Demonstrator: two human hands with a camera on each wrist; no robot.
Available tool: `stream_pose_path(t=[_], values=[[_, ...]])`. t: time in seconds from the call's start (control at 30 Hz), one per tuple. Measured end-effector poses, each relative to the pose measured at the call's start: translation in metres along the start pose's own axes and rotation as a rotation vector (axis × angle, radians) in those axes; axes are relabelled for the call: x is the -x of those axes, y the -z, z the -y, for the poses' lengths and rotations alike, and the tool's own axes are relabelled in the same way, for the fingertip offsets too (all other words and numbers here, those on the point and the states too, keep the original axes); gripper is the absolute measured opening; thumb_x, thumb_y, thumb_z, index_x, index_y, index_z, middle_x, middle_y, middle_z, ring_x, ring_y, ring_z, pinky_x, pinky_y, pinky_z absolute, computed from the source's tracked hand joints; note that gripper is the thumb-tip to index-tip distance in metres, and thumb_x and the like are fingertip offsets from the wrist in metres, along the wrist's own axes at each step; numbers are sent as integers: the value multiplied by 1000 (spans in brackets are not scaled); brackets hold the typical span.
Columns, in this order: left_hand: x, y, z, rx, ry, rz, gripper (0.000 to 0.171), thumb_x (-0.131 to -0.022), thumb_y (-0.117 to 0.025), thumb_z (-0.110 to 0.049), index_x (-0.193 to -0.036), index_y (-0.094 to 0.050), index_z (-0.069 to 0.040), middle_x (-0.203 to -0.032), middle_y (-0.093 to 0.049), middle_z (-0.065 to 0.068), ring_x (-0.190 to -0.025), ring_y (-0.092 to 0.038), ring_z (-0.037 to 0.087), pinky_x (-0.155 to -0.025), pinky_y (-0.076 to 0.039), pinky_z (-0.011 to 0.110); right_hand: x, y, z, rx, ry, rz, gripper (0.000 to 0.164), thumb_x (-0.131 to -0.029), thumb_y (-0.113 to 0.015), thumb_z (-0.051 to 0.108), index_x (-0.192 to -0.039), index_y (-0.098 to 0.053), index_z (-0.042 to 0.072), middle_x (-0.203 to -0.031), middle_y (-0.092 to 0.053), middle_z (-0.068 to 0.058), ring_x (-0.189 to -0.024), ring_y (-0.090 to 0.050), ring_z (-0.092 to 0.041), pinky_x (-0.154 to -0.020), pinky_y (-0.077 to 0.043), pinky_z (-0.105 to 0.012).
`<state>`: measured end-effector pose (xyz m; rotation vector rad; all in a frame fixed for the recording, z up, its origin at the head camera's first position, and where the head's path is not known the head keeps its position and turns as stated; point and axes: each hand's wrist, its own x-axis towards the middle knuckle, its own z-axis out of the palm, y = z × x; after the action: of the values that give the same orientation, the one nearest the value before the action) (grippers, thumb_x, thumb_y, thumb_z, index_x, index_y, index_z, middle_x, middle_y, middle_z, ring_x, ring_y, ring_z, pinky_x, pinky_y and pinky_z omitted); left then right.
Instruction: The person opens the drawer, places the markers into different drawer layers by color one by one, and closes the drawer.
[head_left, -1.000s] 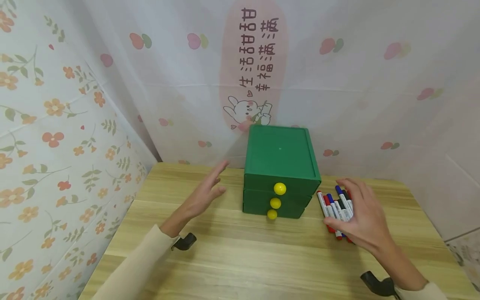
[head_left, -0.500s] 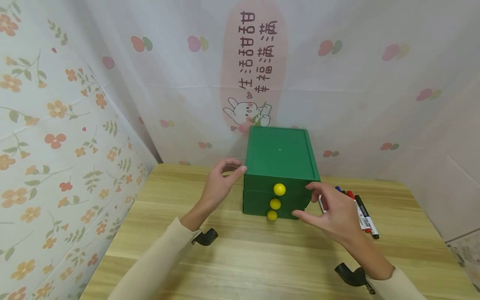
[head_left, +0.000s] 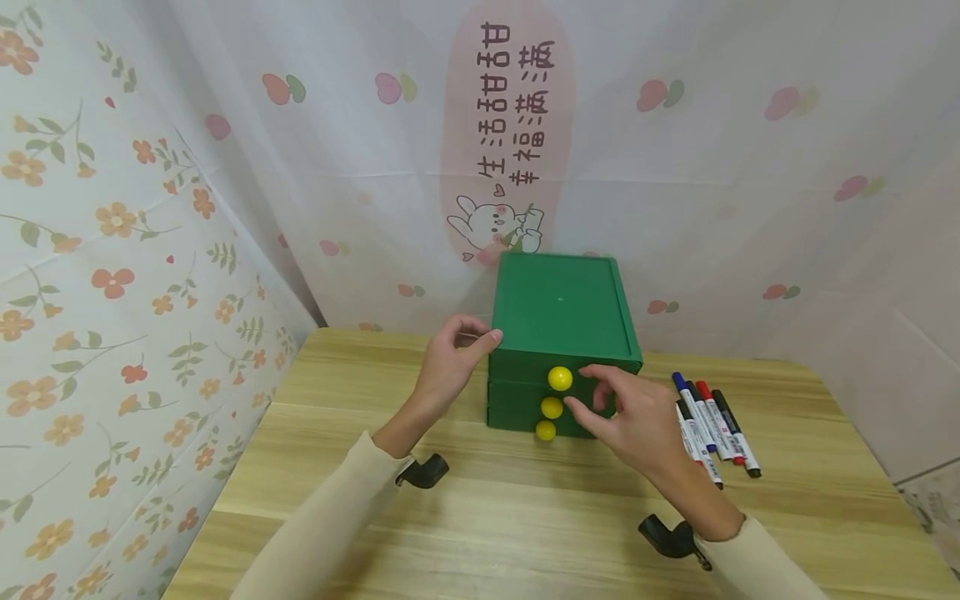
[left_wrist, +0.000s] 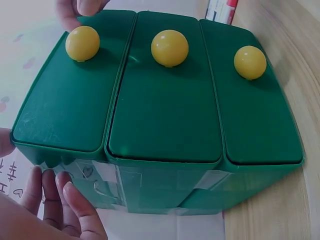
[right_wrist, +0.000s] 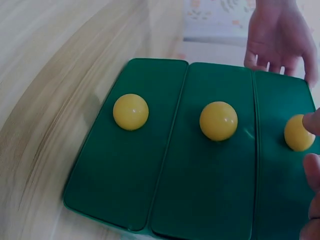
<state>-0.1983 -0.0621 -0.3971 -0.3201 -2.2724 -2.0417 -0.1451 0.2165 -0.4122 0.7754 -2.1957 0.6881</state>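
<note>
A green box of three stacked drawers [head_left: 562, 308] stands at the back of the table, each drawer with a round yellow knob. My left hand [head_left: 450, 362] holds its upper left edge; the thumb lies at the top corner and the fingers are at the side. Close to the top knob [head_left: 560, 378] is my right hand [head_left: 637, 421], with thumb and index finger bent and spread apart. In the right wrist view a fingertip [right_wrist: 312, 122] overlaps that knob; whether it touches cannot be told. All the drawers are pushed in.
Several markers [head_left: 708, 417] with red, blue and black caps lie on the wooden table [head_left: 480, 517], right of the box and partly behind my right hand. A printed cloth [head_left: 360, 250] hangs behind the table. A floral curtain [head_left: 135, 333] hangs at the left.
My left hand has moved right and up to the box's upper left edge. My right hand has travelled left from over the markers to the top knob. The box stays put.
</note>
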Motion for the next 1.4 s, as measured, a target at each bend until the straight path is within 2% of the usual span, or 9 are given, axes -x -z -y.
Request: stream_pose_path(t=[0.17,0.37,0.5,0.63,0.9,1.03,1.1,1.2,1.4], values=[[-1,0,0,-2,-11,15,20,-104,-76,-24,-110,-67,-7,-118,-67,8,-104,-63,26,-91,-50,40,-2,-4,3,26,5,-2,43,-76,-96,16,-113,-79,3,-70,-62,5,-53,-38,1,-45,-33,-18],[0,1,0,-45,-45,17,18,-105,-75,-24,-104,-67,-8,-110,-67,7,-101,-63,26,-89,-51,40,-2,-8,6,39,-1,-3,44,-74,-98,13,-113,-79,4,-69,-61,6,-54,-36,2,-45,-33,-18],[3,3,1,-62,-114,18,17,-105,-76,-22,-105,-69,-7,-111,-69,7,-104,-66,26,-94,-55,42,-2,-11,5,26,-3,-14,39,-76,-97,12,-111,-79,4,-69,-61,6,-53,-36,2,-45,-31,-18],[3,7,7,-64,-239,13,11,-103,-79,-16,-108,-75,-7,-108,-73,6,-102,-69,24,-94,-59,41,-2,-12,4,2,-7,-28,37,-79,-95,11,-111,-79,3,-69,-62,5,-53,-36,1,-45,-30,-17],[-2,12,24,-107,-588,-26,11,-95,-85,1,-105,-85,-3,-100,-78,7,-87,-73,22,-83,-62,28,-1,-14,5,32,7,-37,40,-76,-98,10,-111,-79,2,-68,-62,4,-53,-35,2,-46,-29,-15],[-5,15,30,-145,-729,-67,14,-90,-87,8,-102,-86,-1,-96,-79,9,-83,-74,23,-74,-63,34,-2,-15,6,43,17,-37,39,-77,-97,10,-110,-79,1,-68,-61,3,-52,-33,3,-45,-28,-15],[-7,16,33,-162,-785,-75,15,-88,-87,10,-100,-86,1,-95,-79,9,-81,-75,24,-69,-63,38,-3,-15,7,49,21,-38,38,-78,-96,11,-110,-78,1,-68,-61,3,-52,-32,3,-45,-28,-16],[-9,17,34,-183,-839,-75,17,-87,-86,12,-100,-86,2,-95,-79,11,-79,-76,25,-68,-63,34,-3,-16,7,56,22,-38,37,-79,-95,11,-110,-78,1,-68,-61,3,-53,-31,3,-45,-26,-16],[-10,18,34,-216,-884,-80,18,-86,-86,13,-100,-86,2,-95,-79,11,-79,-77,25,-71,-62,26,-2,-17,7,64,18,-40,36,-79,-94,11,-110,-77,2,-67,-59,5,-53,-29,4,-44,-26,-17]])
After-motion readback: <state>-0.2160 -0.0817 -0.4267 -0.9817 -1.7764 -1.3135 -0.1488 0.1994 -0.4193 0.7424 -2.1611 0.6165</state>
